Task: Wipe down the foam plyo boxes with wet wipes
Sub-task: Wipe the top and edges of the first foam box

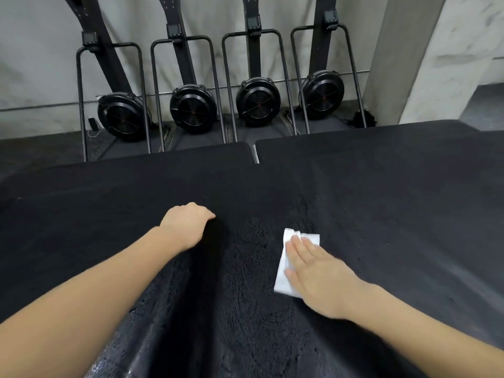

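Head view looks down along both my bare forearms onto the black top of a foam plyo box that fills the near half of the scene. My right hand lies flat with straight fingers pressing a white wet wipe against the box top, right of centre; the wipe's far and left edges show beyond my fingers. My left hand rests on the same surface to the left and a little farther away, knuckles up and fingers curled under, with nothing visible in it. Between the hands and toward the near edge the foam looks darker and glistens with wet streaks. Beyond, the far edges of two more black boxes sit side by side with a narrow gap between them. Four black ski machines with round fan housings stand in a row against the grey wall at the far side.
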### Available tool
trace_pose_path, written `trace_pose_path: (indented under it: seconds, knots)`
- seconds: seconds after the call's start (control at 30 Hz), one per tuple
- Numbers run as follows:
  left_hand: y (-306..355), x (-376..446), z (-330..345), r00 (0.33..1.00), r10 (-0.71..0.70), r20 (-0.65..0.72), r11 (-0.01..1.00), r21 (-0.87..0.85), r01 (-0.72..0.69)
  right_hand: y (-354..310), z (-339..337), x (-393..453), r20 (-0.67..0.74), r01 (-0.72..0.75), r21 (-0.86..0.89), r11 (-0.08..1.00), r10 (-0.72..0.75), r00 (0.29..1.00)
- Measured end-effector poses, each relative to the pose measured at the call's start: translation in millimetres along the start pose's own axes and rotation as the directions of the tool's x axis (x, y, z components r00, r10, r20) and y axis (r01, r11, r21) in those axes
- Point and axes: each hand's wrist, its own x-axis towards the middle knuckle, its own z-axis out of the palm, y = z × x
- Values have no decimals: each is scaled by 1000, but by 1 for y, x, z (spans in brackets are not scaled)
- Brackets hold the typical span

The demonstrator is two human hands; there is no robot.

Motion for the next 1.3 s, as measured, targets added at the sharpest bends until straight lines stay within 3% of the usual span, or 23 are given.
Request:
trace_pose_path:
  seconds: [0.17, 0.23, 0.4, 0.53, 0.63, 0.7, 0.73, 0.8, 0.87, 1.0, 1.13, 1.3]
  knots:
    - [39, -47, 29, 961, 188, -201, 982, 29, -186, -31, 11, -24, -3, 107, 23, 994, -107, 994]
    - [53, -65, 39, 931, 248, -267, 968, 41, -247, -35, 3, -6, -36, 54, 55, 997, -52, 998]
    - [60, -121, 57, 896, 236, -376, 960, -54, -275, -11, -9, 18, 65, -126, 78, 989, 122, 990]
    - [52, -150, 63, 946, 186, -267, 973, -84, -215, -15, 1, -41, 56, -68, 20, 997, 67, 996]
    - [56, -154, 61, 962, 167, -216, 977, -96, -192, -41, 9, -92, -14, 82, -225, 971, -88, 996]
    - [63, -154, 62, 958, 175, -228, 972, -116, -205, -64, 3, -109, -23, 63, -194, 979, -69, 997]
    - [68, -155, 60, 950, 184, -251, 967, -127, -221, -69, 3, -108, -97, 57, -159, 986, -73, 993]
    - [83, -156, 55, 922, 222, -319, 944, -165, -284, -63, -7, -101, -68, 67, -228, 971, -84, 994]
    - [99, -160, 50, 870, 272, -411, 903, -205, -379, -51, -1, -89, -59, 50, -170, 984, -61, 996]
    - [131, -171, 50, 773, 379, -508, 790, -258, -556, -45, 25, -95, -125, 7, -194, 981, -32, 992]
    - [156, -184, 53, 757, 416, -505, 672, -391, -630, -79, 35, -138, -237, -19, -203, 979, -30, 971]
    - [166, -190, 49, 851, 455, -262, 655, -549, -519, -57, 44, -127, -270, 23, -157, 987, -65, 961]
